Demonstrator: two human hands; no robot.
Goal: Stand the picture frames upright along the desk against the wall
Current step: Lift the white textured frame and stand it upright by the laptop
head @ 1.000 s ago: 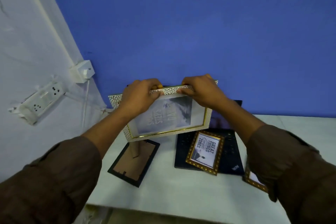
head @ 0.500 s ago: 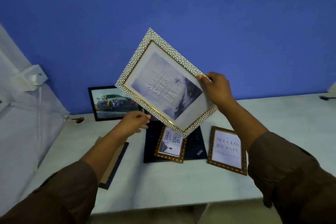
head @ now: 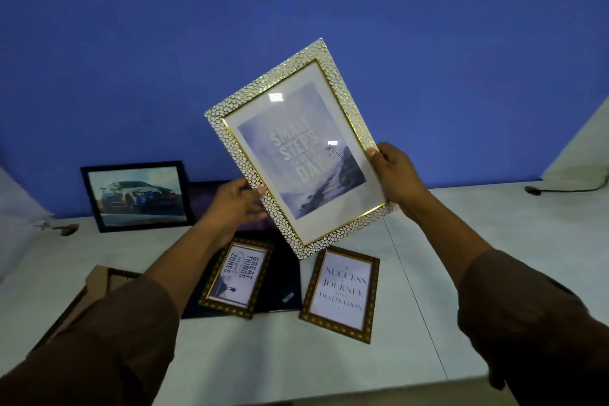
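A large white-and-gold pebbled frame [head: 296, 148] with a "Small Steps" print is held in the air above the desk, tilted. My right hand [head: 397, 176] grips its right edge. My left hand [head: 235, 204] holds its left edge from behind. A black frame with a car picture [head: 136, 194] stands upright against the blue wall at the left. Two small gold-brown frames lie flat on the desk: "Great Things" [head: 237, 277] and "Success Journey" [head: 341, 293]. A frame lying face down [head: 99, 283] is partly hidden by my left sleeve.
A closed dark laptop [head: 283, 287] lies under the "Great Things" frame, with a dark frame behind it against the wall. The white desk [head: 461, 241] runs along the blue wall. A black cable [head: 560, 189] lies at the far right.
The pebbled frame was lifted off the desk and turned from landscape toward portrait. My left hand let go, then came back to its left edge. The view shifted right.
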